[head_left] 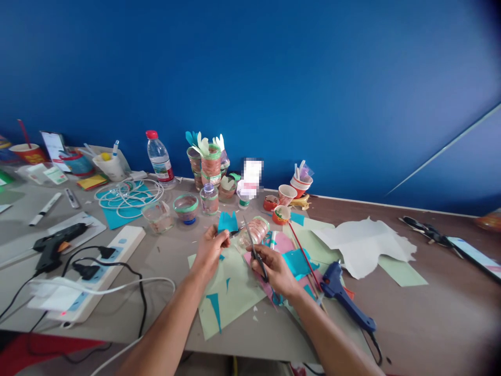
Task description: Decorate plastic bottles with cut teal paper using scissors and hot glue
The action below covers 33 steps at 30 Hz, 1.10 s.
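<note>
Scissors [256, 254] in right hand [276, 269] (handles hidden); left hand [211, 245] pinches teal paper [227, 223].

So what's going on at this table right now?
A person is cutting craft paper. The left hand pinches a small teal paper piece above the table; the right hand holds black scissors, tips pointing toward the piece. Teal offcuts lie on the light green sheet below. A blue glue gun rests beside the right arm.

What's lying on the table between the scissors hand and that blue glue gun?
In the head view, between the right hand and the blue glue gun lie teal paper scraps and thin wooden sticks crossing pink paper.
</note>
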Motion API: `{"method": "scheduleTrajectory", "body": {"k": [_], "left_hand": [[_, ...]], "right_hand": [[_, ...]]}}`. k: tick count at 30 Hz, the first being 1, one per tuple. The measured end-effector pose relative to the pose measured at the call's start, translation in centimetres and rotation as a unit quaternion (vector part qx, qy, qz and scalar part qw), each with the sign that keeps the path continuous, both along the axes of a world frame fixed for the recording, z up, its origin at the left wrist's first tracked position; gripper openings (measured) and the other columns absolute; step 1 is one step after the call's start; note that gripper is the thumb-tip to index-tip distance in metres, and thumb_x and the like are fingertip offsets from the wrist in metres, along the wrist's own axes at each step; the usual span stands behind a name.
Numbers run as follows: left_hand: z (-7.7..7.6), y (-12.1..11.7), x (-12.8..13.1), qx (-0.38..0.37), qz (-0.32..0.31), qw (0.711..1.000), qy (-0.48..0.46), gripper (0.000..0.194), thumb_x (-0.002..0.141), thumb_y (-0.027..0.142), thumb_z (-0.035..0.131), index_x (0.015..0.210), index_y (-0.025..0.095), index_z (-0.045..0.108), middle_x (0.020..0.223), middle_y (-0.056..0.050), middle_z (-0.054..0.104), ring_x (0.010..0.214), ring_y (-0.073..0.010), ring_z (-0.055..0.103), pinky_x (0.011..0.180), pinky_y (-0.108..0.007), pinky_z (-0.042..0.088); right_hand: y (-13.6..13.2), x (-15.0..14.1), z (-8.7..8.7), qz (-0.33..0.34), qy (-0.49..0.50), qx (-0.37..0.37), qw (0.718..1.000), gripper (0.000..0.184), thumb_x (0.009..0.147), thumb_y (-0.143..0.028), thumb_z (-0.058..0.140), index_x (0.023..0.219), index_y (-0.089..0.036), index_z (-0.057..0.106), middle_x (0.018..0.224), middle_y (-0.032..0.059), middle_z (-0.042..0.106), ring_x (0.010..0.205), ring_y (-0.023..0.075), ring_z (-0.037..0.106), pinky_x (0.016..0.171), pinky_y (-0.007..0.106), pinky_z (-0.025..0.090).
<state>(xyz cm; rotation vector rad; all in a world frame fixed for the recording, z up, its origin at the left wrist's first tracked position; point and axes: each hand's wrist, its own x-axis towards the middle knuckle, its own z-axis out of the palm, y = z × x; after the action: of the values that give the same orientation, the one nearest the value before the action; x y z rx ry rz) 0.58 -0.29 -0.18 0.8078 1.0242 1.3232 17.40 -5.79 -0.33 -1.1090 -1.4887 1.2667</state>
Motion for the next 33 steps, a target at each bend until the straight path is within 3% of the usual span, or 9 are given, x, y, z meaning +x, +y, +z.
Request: {"method": "scheduleTrajectory", "body": {"k": [7,12,19,25,33], "left_hand": [[-0.25,0.20,-0.08,0.014,0.009,0.999,0.027,0.021,0.061,0.029,0.069,0.061,0.019,0.051,0.051,0.005,0.052,0.049,-0.0083,0.046,0.053,-0.021,0.035],[-0.25,0.15,-0.16,0.013,0.029,0.998,0.059,0.021,0.063,0.031,0.068,0.066,0.019,0.052,0.051,0.005,0.054,0.048,-0.0093,0.048,0.051,-0.022,0.036],[-0.04,0.03,-0.18,0.031,0.003,0.999,0.024,0.018,0.064,0.026,0.067,0.072,0.020,0.052,0.052,0.008,0.050,0.046,-0.0072,0.044,0.048,-0.021,0.030],[-0.50,0.33,-0.53,0.058,0.049,0.996,0.034,0.014,0.065,0.024,0.067,0.067,0.019,0.054,0.055,0.007,0.049,0.051,-0.0074,0.043,0.052,-0.022,0.031],[-0.60,0.52,-0.48,0.058,0.054,0.997,-0.022,0.028,0.068,0.042,0.071,0.079,0.021,0.056,0.064,0.005,0.058,0.056,-0.0093,0.052,0.058,-0.022,0.042]], "right_hand": [[0.07,0.16,0.28,0.018,0.042,-0.031,0.998,0.062,0.069,-0.067,0.065,0.101,-0.015,0.063,0.064,-0.0021,0.045,0.056,0.0088,0.036,0.050,0.022,0.031],[0.16,0.44,0.30,0.009,0.045,-0.018,0.999,0.059,0.071,-0.066,0.065,0.100,-0.015,0.064,0.064,-0.0020,0.045,0.056,0.0089,0.036,0.050,0.022,0.030],[0.18,0.61,0.16,0.017,0.051,-0.019,0.998,0.063,0.069,-0.067,0.065,0.105,-0.015,0.063,0.065,-0.0017,0.047,0.056,0.0094,0.038,0.052,0.023,0.035],[0.13,0.78,0.16,0.028,0.043,-0.019,0.998,0.062,0.071,-0.066,0.065,0.105,-0.014,0.063,0.065,-0.0021,0.047,0.056,0.0090,0.038,0.053,0.023,0.035],[0.10,0.68,0.59,0.029,0.006,-0.028,0.999,0.054,0.074,-0.060,0.063,0.102,-0.014,0.064,0.065,-0.0024,0.043,0.054,0.0090,0.035,0.050,0.023,0.031]]}}
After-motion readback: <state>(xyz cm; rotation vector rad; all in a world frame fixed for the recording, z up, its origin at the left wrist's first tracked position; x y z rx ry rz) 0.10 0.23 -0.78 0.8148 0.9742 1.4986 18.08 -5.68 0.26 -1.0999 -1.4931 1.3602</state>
